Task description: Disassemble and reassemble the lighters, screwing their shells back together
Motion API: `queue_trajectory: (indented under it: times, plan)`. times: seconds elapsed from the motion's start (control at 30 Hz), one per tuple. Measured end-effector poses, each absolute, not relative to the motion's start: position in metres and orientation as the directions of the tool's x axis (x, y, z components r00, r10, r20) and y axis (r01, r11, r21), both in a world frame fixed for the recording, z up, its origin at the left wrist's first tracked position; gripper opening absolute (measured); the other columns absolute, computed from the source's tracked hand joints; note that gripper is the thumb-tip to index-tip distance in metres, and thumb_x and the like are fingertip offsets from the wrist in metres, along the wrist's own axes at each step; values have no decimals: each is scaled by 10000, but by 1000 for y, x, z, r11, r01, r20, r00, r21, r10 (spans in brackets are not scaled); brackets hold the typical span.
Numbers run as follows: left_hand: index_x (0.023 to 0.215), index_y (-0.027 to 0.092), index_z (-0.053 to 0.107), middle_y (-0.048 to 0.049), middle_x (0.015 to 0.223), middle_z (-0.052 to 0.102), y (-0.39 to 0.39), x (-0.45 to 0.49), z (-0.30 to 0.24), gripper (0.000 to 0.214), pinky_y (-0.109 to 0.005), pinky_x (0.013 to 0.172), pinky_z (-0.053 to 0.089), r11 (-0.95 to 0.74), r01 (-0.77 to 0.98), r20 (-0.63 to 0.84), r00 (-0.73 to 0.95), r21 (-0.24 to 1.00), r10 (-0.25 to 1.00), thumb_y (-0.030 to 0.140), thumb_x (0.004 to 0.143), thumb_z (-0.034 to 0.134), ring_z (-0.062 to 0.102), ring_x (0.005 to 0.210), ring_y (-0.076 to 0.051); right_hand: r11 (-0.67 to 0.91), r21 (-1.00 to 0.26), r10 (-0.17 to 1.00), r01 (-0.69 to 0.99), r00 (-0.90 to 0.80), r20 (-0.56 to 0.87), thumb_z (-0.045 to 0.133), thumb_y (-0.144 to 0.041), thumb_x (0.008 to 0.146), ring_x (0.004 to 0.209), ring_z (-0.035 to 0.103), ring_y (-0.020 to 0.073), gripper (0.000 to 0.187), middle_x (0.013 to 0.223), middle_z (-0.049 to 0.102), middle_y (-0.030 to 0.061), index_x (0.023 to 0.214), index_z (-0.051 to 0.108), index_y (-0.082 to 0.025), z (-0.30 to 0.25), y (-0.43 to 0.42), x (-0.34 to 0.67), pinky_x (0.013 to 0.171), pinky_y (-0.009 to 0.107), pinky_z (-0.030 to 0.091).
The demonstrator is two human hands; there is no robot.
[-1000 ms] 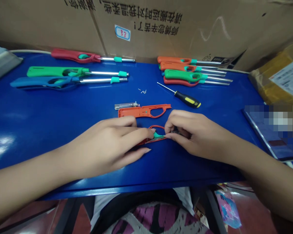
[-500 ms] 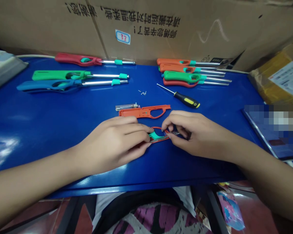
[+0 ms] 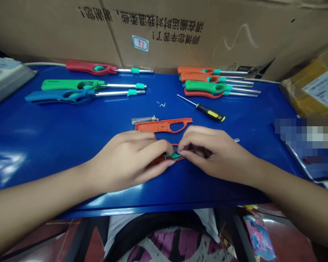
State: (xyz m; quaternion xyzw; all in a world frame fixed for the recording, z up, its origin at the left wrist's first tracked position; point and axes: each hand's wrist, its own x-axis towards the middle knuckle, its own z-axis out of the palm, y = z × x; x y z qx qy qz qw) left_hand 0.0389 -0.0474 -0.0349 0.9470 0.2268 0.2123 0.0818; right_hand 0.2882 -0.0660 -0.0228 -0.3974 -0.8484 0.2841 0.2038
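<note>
Between my hands lies an opened orange gas lighter (image 3: 177,158), its teal trigger (image 3: 175,155) showing inside the half shell. My left hand (image 3: 133,160) is closed around its handle end, mostly covering it. With thumb and forefinger pinched, my right hand (image 3: 213,147) works at the front of the trigger loop; whether a small part is between the fingertips is hidden. A metal tube end (image 3: 236,140) sticks out behind my right hand. Just beyond are the other orange half shell (image 3: 155,126) and a clear fuel tank (image 3: 143,119).
Small screws (image 3: 162,104) and a black-yellow screwdriver (image 3: 211,112) lie farther back. Several gas lighters lie at the back left, among them a blue lighter (image 3: 54,96), and more at the back right, including a green lighter (image 3: 202,86). A cardboard box (image 3: 164,54) stands behind.
My right fingertips have moved slightly left, closer to the trigger and my left fingers. My left thumb and forefinger have shifted over the trigger. The view has shifted slightly.
</note>
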Motion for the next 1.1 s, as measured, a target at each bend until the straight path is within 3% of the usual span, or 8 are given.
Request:
queue_trajectory:
  times: [0.17,0.3,0.4,0.53,0.67,0.87,1.1]
  plan:
    - [1119,179,627,-57,877,725,-47,36,-30,241,-318,654,500,-911,356,327,852,210,409,359,960,611,682,785,-214,430,-702,838,567,-541,77,621,-139,923,602,488,64,66,813,589,-21,894,653,-189,-21,-62,291,550,207,391]
    - [1113,188,636,-41,904,726,-46,35,-29,164,-314,663,505,-924,322,311,874,206,373,255,982,563,673,795,-195,471,-664,791,581,-611,26,632,-123,898,661,513,83,80,810,596,-11,852,653,-185,-15,-62,296,596,219,409]
    - [1136,178,635,-45,897,736,-47,35,-29,177,-323,670,512,-940,313,325,882,137,342,257,1000,551,670,799,-204,502,-636,767,586,-642,14,622,-109,897,684,523,89,92,798,597,-15,853,649,-185,-13,-62,297,626,227,411]
    - [1172,167,638,-55,889,751,-47,34,-29,207,-325,689,536,-941,334,330,883,62,335,257,1020,531,677,819,-215,477,-619,788,624,-616,-12,626,-125,898,640,508,83,80,757,579,-28,857,653,-189,-13,-62,297,602,228,394]
    - [1182,166,641,-65,981,754,-45,32,-30,210,-337,746,559,-940,330,331,881,81,338,260,1017,552,690,883,-224,465,-619,814,633,-580,18,631,-171,911,614,486,80,57,756,578,-27,866,659,-191,-16,-60,297,582,228,375]
    - [1164,168,621,-64,1052,729,-43,34,-32,213,-318,796,544,-886,385,314,834,257,454,305,1004,594,697,938,-205,506,-605,811,615,-578,91,632,-164,911,609,456,81,73,742,561,-29,841,641,-183,-23,-58,296,589,231,358]
    - [1067,170,665,-75,1021,723,-29,31,-25,252,-368,823,510,-799,549,360,714,244,600,395,985,584,631,925,-234,502,-584,818,638,-570,80,627,-166,902,608,456,93,68,734,560,-24,838,624,-188,-23,-58,296,592,240,358]
